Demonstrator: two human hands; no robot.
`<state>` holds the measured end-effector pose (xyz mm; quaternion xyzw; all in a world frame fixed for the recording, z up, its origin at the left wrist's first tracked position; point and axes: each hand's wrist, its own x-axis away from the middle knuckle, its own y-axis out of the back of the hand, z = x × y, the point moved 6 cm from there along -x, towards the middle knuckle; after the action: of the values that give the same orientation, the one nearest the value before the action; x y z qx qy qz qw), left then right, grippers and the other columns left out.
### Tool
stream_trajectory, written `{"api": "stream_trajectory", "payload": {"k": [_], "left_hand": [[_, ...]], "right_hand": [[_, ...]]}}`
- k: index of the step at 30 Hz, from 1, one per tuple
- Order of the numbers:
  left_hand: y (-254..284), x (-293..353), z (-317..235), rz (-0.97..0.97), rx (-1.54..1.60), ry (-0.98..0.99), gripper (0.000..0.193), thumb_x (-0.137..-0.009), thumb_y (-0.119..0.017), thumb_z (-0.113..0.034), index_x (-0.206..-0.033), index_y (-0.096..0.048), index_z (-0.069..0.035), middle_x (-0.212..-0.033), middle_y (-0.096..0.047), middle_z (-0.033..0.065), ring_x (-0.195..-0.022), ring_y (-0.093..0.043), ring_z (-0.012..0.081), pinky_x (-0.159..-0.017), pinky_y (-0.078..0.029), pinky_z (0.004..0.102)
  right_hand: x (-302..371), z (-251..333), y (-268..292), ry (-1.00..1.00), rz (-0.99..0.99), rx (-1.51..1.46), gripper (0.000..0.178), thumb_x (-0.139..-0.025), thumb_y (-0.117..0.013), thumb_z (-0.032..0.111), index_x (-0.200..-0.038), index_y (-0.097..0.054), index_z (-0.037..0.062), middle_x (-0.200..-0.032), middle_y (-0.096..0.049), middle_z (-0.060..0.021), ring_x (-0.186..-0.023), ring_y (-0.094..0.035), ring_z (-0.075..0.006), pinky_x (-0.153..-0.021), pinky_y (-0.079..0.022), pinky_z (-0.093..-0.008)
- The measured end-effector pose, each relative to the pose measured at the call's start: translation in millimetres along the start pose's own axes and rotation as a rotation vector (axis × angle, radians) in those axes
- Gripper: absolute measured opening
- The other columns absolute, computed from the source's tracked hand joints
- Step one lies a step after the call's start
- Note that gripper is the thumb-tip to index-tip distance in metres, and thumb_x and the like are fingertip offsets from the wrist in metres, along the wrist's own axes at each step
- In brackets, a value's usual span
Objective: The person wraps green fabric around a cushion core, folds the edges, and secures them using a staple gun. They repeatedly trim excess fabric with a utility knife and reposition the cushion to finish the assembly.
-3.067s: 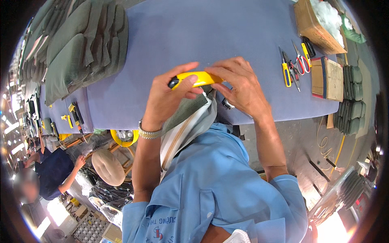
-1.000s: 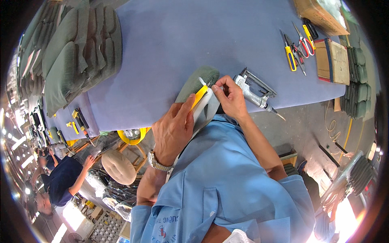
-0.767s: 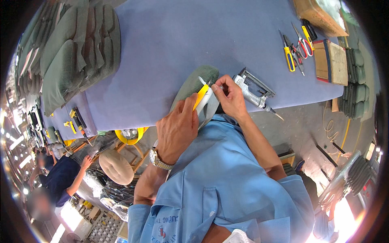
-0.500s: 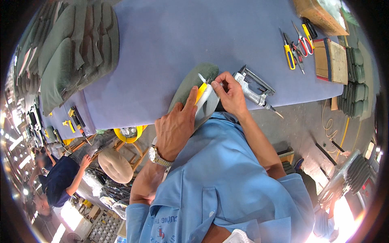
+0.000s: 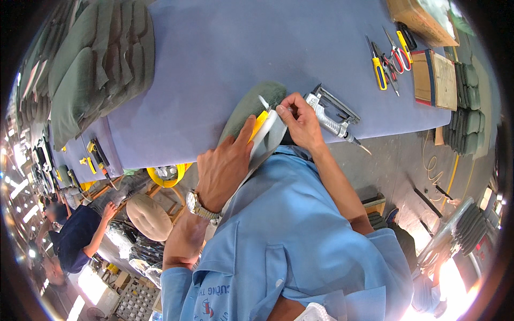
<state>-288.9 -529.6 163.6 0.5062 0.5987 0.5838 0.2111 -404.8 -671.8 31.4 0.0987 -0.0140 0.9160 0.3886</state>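
Observation:
A dark green padded cushion (image 5: 247,102) lies tilted at the table's near edge against my blue shirt. My left hand (image 5: 220,165) is closed round a yellow utility knife (image 5: 259,125), index finger along its body, the blade pointing away from me over the cushion. Beside the knife runs a white rounded edge (image 5: 264,131), with grey fabric (image 5: 274,140) under it. My right hand (image 5: 301,122) pinches at the cushion's right edge, thumb against fingers; what lies between the fingertips is too small to name. Just right of that hand rests a silver staple gun (image 5: 331,119).
Green cushions (image 5: 101,69) are piled at the far left. At the far right lie a yellow screwdriver (image 5: 379,72), red-handled scissors (image 5: 398,58) and a cardboard box (image 5: 423,21). A co-worker (image 5: 80,235) is at the lower left, near a beige round cushion (image 5: 150,216).
My left hand has drawn back slightly toward me and to the left with the knife. My right hand keeps its pinch at nearly the same spot on the cushion.

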Motion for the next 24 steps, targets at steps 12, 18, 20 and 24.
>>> {"api": "stream_trajectory", "payload": {"k": [12,18,20,24], "left_hand": [[-24.2,14.9,19.9,-0.142,0.291,-0.010,0.056,-0.098,-0.065,-0.026,-0.152,-0.050,-0.025,-0.089,-0.075,0.0128,-0.065,-0.071,0.0321,-0.055,-0.053,0.0422],[-33.5,20.8,24.0,-0.212,0.394,0.010,0.058,-0.097,-0.066,-0.025,-0.153,-0.049,-0.025,-0.096,-0.076,0.0139,-0.070,-0.073,0.0323,-0.060,-0.056,0.0423],[-33.6,22.9,23.2,-0.231,0.417,0.005,0.058,-0.097,-0.066,-0.024,-0.153,-0.049,-0.025,-0.098,-0.076,0.0143,-0.072,-0.073,0.0319,-0.062,-0.057,0.0416],[-31.5,23.7,20.5,-0.245,0.428,0.007,0.057,-0.098,-0.066,-0.024,-0.153,-0.050,-0.024,-0.100,-0.076,0.0147,-0.074,-0.074,0.0314,-0.063,-0.058,0.0409]], "right_hand": [[3.6,-2.7,0.1,0.043,0.015,-0.064,0.012,-0.099,-0.069,0.014,-0.095,-0.061,0.0058,-0.077,-0.052,0.0051,-0.071,-0.045,-0.0045,-0.062,-0.040,-0.0238],[2.9,29.8,6.4,0.150,0.011,0.163,0.010,-0.097,-0.070,0.011,-0.096,-0.065,0.0024,-0.087,-0.064,-0.0032,-0.077,-0.058,-0.0126,-0.067,-0.047,-0.0272],[7.7,47.6,8.1,0.306,-0.063,0.269,0.008,-0.093,-0.071,0.008,-0.095,-0.068,0.0005,-0.091,-0.068,-0.0116,-0.080,-0.066,-0.0237,-0.069,-0.052,-0.0345],[11.6,53.2,14.7,0.383,-0.172,0.277,0.007,-0.093,-0.071,0.006,-0.096,-0.069,0.0005,-0.094,-0.069,-0.0135,-0.086,-0.069,-0.0269,-0.074,-0.055,-0.0355]]}}
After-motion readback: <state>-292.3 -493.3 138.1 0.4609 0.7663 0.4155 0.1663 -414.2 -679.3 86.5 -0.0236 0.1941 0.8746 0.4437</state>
